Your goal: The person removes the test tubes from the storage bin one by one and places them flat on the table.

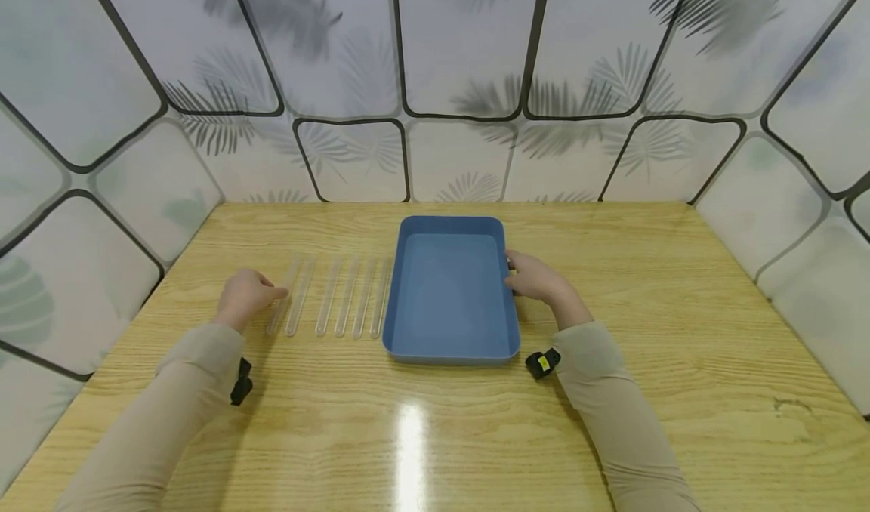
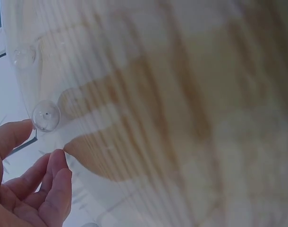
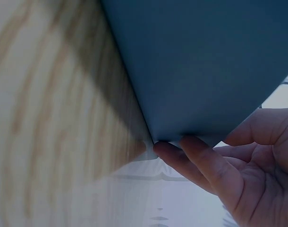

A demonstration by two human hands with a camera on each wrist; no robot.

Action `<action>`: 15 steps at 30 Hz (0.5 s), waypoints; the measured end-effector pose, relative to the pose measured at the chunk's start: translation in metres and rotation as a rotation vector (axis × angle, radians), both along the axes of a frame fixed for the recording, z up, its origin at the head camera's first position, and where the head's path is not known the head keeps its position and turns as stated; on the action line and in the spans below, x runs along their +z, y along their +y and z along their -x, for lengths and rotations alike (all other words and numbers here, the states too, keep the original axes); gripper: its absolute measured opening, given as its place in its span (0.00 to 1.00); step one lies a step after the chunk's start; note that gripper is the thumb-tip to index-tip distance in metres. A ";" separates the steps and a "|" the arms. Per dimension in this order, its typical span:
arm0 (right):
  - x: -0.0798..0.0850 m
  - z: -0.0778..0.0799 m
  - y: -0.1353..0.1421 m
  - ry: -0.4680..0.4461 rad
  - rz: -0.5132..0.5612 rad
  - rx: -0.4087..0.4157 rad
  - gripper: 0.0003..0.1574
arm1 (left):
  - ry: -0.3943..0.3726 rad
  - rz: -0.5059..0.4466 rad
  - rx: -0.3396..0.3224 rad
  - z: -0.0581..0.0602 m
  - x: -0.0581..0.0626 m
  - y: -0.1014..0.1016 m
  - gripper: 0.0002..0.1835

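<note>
My left hand [image 1: 246, 298] is over the leftmost of several clear test tubes [image 1: 299, 297] lying side by side on the table. In the left wrist view, the thumb tip [image 2: 27, 125] is at the round end of one test tube [image 2: 46, 116]. The other fingers, loosely bent, reach the tabletop beside it with a gap. A blue rectangular tray [image 1: 451, 285] stands right of the tubes, its inside bare. My right hand [image 1: 537, 276] holds the tray's right side, thumb near the rim and fingertips [image 3: 196, 144] low on the wall.
The wooden table [image 1: 326, 421] carries everything. A patterned white wall covering [image 1: 455, 157] surrounds its back and sides. Small black devices [image 1: 542, 362] are worn at both wrists. The remaining test tubes lie between my left hand and the tray.
</note>
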State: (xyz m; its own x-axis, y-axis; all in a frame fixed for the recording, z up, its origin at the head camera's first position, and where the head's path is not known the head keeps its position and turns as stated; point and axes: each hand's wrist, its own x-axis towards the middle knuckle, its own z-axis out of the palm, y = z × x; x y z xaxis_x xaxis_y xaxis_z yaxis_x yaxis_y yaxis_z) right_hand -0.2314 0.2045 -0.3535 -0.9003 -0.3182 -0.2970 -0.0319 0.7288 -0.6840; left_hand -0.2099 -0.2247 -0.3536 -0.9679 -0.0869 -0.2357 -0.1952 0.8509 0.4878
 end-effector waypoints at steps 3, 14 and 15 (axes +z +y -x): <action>0.000 0.000 0.000 0.002 -0.007 0.002 0.37 | 0.004 -0.017 -0.007 0.001 -0.001 0.001 0.16; -0.002 0.001 0.000 0.007 -0.027 0.005 0.37 | -0.006 -0.082 -0.004 0.003 -0.002 0.005 0.16; -0.002 0.001 0.000 0.005 -0.025 0.005 0.37 | -0.006 -0.083 -0.004 0.003 -0.002 0.005 0.16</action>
State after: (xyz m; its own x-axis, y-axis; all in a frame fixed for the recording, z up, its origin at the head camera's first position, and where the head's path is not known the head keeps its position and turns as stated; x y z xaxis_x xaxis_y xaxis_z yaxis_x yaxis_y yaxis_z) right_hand -0.2325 0.2048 -0.3552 -0.9003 -0.3152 -0.3002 -0.0391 0.7454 -0.6655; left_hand -0.2131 -0.2199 -0.3558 -0.9667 -0.0633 -0.2480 -0.1955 0.8083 0.5554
